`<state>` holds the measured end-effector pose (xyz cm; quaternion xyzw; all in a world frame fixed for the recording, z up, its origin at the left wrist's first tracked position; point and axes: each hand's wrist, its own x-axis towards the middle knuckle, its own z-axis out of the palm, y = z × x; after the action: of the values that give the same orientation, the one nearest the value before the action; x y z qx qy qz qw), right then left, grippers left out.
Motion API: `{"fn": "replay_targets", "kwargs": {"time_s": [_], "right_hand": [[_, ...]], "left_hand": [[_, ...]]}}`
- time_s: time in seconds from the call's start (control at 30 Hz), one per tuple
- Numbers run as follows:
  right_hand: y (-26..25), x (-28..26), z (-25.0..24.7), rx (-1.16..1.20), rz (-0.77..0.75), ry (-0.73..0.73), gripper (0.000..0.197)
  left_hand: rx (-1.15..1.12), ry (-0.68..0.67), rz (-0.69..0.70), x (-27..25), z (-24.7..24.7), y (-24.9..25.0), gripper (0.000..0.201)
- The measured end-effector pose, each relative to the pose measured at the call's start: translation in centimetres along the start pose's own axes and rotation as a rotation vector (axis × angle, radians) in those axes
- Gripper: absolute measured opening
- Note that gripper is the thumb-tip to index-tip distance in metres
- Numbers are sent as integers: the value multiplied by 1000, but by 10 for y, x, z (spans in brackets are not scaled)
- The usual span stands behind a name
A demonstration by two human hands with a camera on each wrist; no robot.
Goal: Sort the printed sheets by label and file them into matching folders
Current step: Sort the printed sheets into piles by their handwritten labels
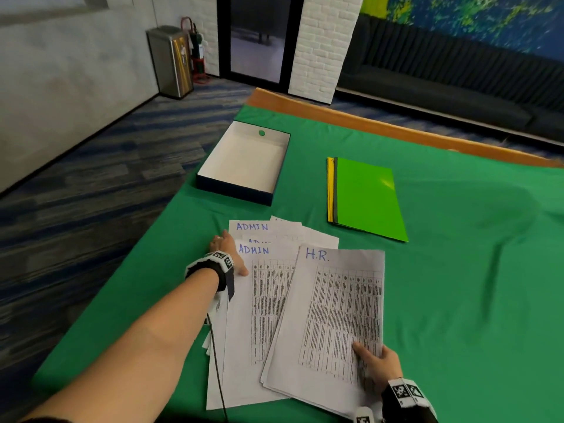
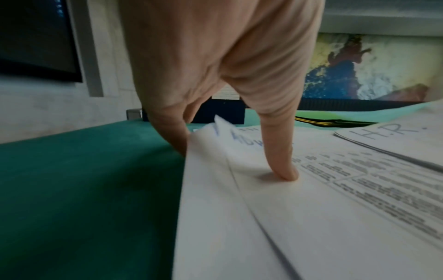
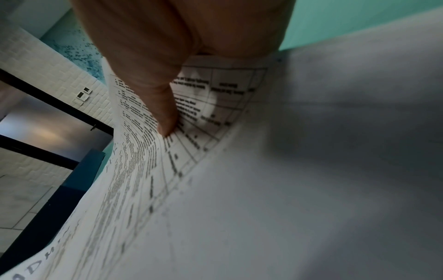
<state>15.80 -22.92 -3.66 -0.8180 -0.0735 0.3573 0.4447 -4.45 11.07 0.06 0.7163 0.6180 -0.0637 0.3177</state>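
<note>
A fanned pile of printed sheets headed ADMIN (image 1: 259,300) lies on the green cloth. My left hand (image 1: 232,257) pinches its left edge. In the left wrist view the thumb (image 2: 285,170) presses on top and the fingers (image 2: 172,136) curl under the lifted edge. A stack headed H.R. (image 1: 332,315) overlaps the pile on the right. My right hand (image 1: 370,361) grips its lower right corner, with the thumb (image 3: 165,113) on the printed table. A green folder (image 1: 366,196) lies on a yellow folder (image 1: 330,190) further back, both closed.
An open, empty dark-blue box with a white inside (image 1: 244,160) sits at the back left of the table. The table's left edge (image 1: 146,248) runs close beside my left hand. Bare green cloth (image 1: 473,270) stretches to the right.
</note>
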Motion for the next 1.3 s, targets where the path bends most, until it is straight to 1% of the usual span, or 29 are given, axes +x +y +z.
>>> {"fn": "replay_targets", "kwargs": {"time_s": [0.07,0.13,0.2,0.33,0.43,0.57,0.63,0.67,0.73,0.8,0.83,0.87,0.93,1.0,1.07,1.2,1.27,1.3], "right_hand": [[0,1,0,9,-3,7,22],[2,2,1,13,-13,6,19],[3,2,1,28,-16,8,15],[2,1,2,48,-16,14,11],[-1,-1,3,46,-17,16,11],[-5,-5,2,57,-20,12,11],[-5,-6,3,60,-19,20,10],[-5,-6,3,62,-19,21,10],[-5,-6,4,61,-15,20,10],[-5,-6,3,65,-3,14,10],[-5,-6,3,71,5,8,10],[-5,-6,3,75,17,2,9],[-6,-7,2,78,31,-8,9],[-8,-8,2,77,20,-20,9],[-12,-11,3,78,-2,-53,9],[-21,-13,13,77,-27,-137,12],[-26,-12,18,91,-37,-128,11],[-27,-10,20,98,-40,-119,10]], "left_hand": [[-20,7,-30,1,1,5,125],[-64,19,-60,4,4,4,109],[-65,13,-55,5,7,2,93],[-82,10,-67,6,8,2,71],[-129,30,-97,5,11,4,64],[-80,76,-131,3,14,6,61],[-106,118,-87,-4,13,8,61],[-160,157,-45,-9,14,9,61],[-356,262,42,-20,16,7,61],[-582,316,64,-35,18,1,61],[-656,300,48,-40,18,-4,62],[-692,248,28,-47,19,-9,61],[-668,86,-4,-58,24,-21,51],[-628,-21,8,-69,34,-31,42],[-656,-48,61,-78,43,-36,39],[-778,-51,180,-93,48,-29,27],[-860,-53,212,-97,48,-23,19],[-897,-53,206,-97,48,-21,16]]}}
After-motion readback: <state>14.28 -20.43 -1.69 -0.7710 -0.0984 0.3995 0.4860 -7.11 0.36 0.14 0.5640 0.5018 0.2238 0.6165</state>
